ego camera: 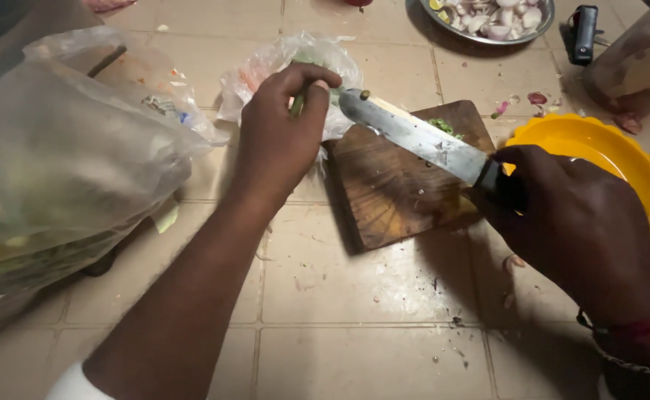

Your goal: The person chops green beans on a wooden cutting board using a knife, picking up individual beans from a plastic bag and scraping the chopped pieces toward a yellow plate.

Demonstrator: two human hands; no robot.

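At upper centre, left hand (pixel 280 133) pinches a green chilli (pixel 296 105), its long axis upright in frame. Right hand (pixel 562 215), closed round the handle, holds the knife (pixel 414 137) slanting from lower right, tip touching the chilli's top above the board (pixel 395 189).

It was a home kitchen, the work done on a beige tiled floor (pixel 355 281). A worn wooden chopping board (pixel 395 185), a long steel-bladed knife (pixel 414 137) and a round metal bowl of peeled onions (pixel 488 18) showed it.
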